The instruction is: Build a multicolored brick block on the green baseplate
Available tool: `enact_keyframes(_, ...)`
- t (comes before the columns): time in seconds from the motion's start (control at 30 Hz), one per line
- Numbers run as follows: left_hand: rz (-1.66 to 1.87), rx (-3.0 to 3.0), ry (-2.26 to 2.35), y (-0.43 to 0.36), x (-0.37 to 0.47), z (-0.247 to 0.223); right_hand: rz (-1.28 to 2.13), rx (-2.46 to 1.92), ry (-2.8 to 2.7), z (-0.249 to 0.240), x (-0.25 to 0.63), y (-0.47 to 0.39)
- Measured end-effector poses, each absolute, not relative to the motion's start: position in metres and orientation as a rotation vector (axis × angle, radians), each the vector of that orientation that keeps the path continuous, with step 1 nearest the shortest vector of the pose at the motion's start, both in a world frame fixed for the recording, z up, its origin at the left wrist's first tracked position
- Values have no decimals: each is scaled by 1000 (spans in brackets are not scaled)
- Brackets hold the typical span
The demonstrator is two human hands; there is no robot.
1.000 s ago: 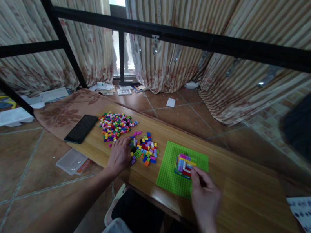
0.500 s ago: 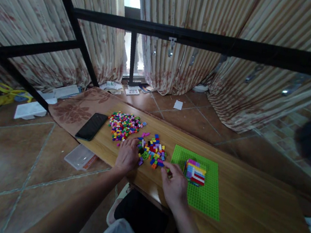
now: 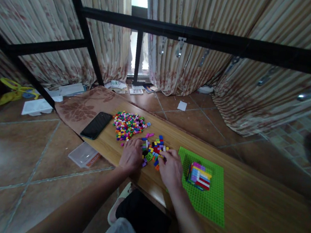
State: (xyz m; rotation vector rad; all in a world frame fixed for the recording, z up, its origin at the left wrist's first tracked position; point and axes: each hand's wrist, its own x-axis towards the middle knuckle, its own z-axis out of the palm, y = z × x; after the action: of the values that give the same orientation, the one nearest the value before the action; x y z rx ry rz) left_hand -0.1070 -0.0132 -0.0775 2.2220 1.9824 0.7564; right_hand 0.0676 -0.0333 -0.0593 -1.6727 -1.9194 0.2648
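Observation:
My left hand (image 3: 132, 155) rests on the wooden table (image 3: 260, 201), at the left edge of a small pile of mixed bricks (image 3: 154, 149); its fingers are curled and their tips are hidden. On the right side of that pile, my right hand (image 3: 171, 168) has thumb and forefinger bent together among the bricks; what lies between them is too small to make out. Right of my right hand, a block built of coloured bricks (image 3: 199, 175) stands on a green baseplate (image 3: 212, 201). A larger heap of tiny bricks (image 3: 128, 124) is beyond my left hand.
A black phone (image 3: 96, 125) lies at the table's left end. Below it on the tiled floor is a clear plastic box (image 3: 83, 154). A black metal frame (image 3: 210, 36) crosses in front of striped curtains. Papers and a yellow object (image 3: 13, 92) are on the floor.
My right hand has moved left and further into the small brick pile, away from the baseplate. My left hand stays at the pile's left edge. The whole view has shifted slightly.

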Motion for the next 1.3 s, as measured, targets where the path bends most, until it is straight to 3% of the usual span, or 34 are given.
enact_keyframes(0.37, 764, 2212, 1979, -14, -106, -77, 198, -1846, -1993, -50, 49, -26)
enact_keyframes(0.9, 785, 2193, 1981, -13, -106, -75, 268, -1550, -1832, -59, 61, -57)
enact_keyframes(1.3, 790, 2273, 1971, -10, -109, -76, 223, -1695, -1884, -61, 50, -39)
